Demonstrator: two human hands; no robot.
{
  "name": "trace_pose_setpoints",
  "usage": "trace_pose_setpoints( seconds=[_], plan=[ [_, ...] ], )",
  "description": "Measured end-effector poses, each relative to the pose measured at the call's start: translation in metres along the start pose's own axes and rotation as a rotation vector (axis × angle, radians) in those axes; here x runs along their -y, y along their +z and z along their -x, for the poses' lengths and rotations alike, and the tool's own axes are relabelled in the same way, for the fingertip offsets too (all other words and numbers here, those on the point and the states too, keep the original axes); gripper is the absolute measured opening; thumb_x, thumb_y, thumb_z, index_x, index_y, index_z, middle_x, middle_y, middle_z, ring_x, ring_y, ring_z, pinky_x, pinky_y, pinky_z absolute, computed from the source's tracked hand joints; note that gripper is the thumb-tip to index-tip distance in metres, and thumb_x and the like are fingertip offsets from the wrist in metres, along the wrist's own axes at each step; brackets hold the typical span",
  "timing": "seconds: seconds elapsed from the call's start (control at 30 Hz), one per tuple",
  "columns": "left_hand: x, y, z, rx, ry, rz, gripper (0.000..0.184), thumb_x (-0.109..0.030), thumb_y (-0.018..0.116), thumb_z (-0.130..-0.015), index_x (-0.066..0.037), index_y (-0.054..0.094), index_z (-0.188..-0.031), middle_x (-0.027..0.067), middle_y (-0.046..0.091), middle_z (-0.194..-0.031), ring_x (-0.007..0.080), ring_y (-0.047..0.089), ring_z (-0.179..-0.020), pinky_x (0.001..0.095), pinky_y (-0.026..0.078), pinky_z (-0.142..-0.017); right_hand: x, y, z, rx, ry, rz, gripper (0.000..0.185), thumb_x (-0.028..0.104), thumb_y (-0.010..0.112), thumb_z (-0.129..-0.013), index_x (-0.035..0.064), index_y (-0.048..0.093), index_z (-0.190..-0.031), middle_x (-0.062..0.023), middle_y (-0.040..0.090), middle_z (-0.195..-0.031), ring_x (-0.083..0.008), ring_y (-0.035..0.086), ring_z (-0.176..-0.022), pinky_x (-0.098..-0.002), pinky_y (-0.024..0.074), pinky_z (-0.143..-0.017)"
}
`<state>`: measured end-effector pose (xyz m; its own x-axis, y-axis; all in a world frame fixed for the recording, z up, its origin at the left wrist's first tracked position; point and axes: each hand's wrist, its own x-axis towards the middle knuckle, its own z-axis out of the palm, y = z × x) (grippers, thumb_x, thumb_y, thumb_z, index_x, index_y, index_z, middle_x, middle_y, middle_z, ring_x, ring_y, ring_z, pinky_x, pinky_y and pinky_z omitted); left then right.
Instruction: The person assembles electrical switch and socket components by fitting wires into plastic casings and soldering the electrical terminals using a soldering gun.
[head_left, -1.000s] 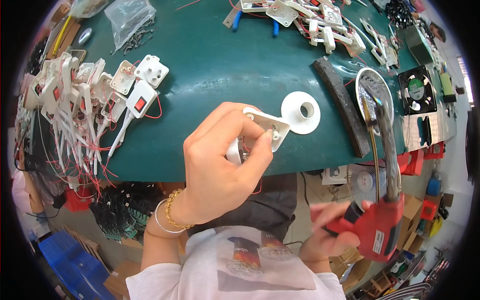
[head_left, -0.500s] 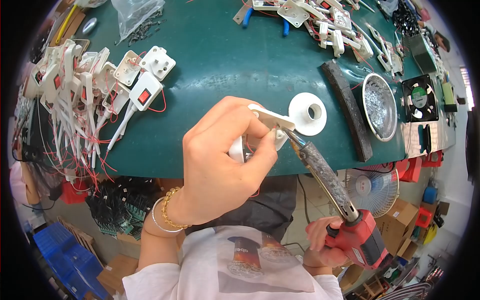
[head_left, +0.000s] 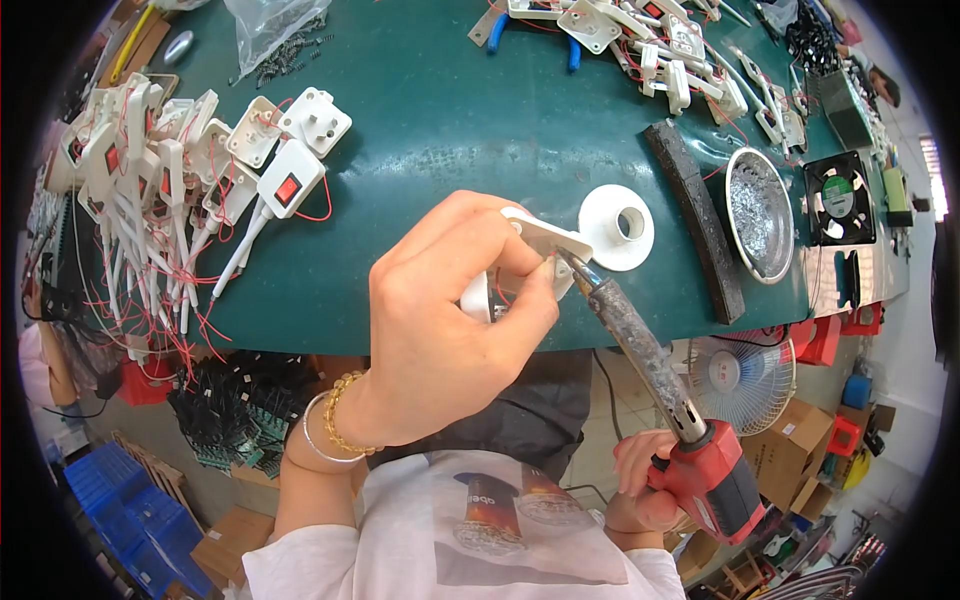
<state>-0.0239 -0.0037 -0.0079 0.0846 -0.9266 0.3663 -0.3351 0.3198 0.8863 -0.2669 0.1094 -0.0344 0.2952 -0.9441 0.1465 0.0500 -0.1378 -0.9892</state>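
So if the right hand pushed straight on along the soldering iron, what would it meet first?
The right hand leads with its soldering iron, whose tip would likely meet the open white plastic housing in the left hand first; whether they touch is unclear.

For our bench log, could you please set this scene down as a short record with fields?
Left hand: pinches a white housing
Right hand: holds a red-handled soldering iron
Iron tip: at the housing, near the left fingertips; exact contact unclear
Surface: green table
Right of housing: white flanged ring, dark bar, bowl of silvery bits
Left of housing: heaped white parts with red wires
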Motion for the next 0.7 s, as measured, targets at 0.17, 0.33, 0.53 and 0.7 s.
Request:
trace_pose_setpoints(
  seconds=[0.17, 0.33, 0.53, 0.7],
  plan=[
    [0.002, 0.000, 0.001, 0.000, -0.012, 0.020, 0.011, 0.006, 0.065, -0.064, 0.001, 0.056, -0.067, 0.0138, 0.060, -0.076, 0.0201, 0.059, -0.062, 0.0280, 0.045, -0.054, -0.016, -0.004, 0.020, -0.130, -0.122, 0.304, 0.068, 0.054, 0.063, -0.079, 0.0016, 0.047, -0.119, 0.0013, 0.051, -0.054, -0.0129, 0.052, -0.045, -0.0291, 0.0450, -0.048],
    [0.003, 0.001, 0.002, -0.008, -0.026, 0.041, 0.012, 0.006, 0.065, -0.064, 0.001, 0.055, -0.066, 0.0136, 0.059, -0.076, 0.0196, 0.058, -0.062, 0.0277, 0.045, -0.055, -0.003, 0.007, 0.032, -0.303, 0.146, 0.252, 0.068, 0.047, 0.083, -0.058, -0.0004, 0.047, -0.092, -0.0140, 0.061, -0.091, -0.0201, 0.060, -0.078, -0.0310, 0.0461, -0.071],
    [0.002, -0.002, 0.001, -0.010, -0.025, 0.036, 0.012, 0.007, 0.065, -0.064, 0.001, 0.055, -0.066, 0.0131, 0.059, -0.077, 0.0187, 0.057, -0.061, 0.0274, 0.045, -0.054, -0.001, -0.003, -0.002, -0.005, -0.028, -0.016, 0.073, 0.055, 0.063, -0.078, 0.0007, 0.044, -0.122, 0.0013, 0.050, -0.054, -0.0126, 0.048, -0.043, -0.0272, 0.0409, -0.045],
    [0.001, -0.001, 0.000, 0.010, -0.007, 0.032, 0.013, 0.007, 0.065, -0.064, 0.000, 0.054, -0.067, 0.0121, 0.059, -0.077, 0.0174, 0.057, -0.060, 0.0271, 0.045, -0.054, -0.002, 0.014, 0.003, -0.200, -0.058, -0.020, 0.067, 0.052, 0.064, -0.080, 0.0008, 0.047, -0.121, 0.0015, 0.049, -0.053, -0.0116, 0.048, -0.042, -0.0260, 0.0385, -0.042]
  ],
)
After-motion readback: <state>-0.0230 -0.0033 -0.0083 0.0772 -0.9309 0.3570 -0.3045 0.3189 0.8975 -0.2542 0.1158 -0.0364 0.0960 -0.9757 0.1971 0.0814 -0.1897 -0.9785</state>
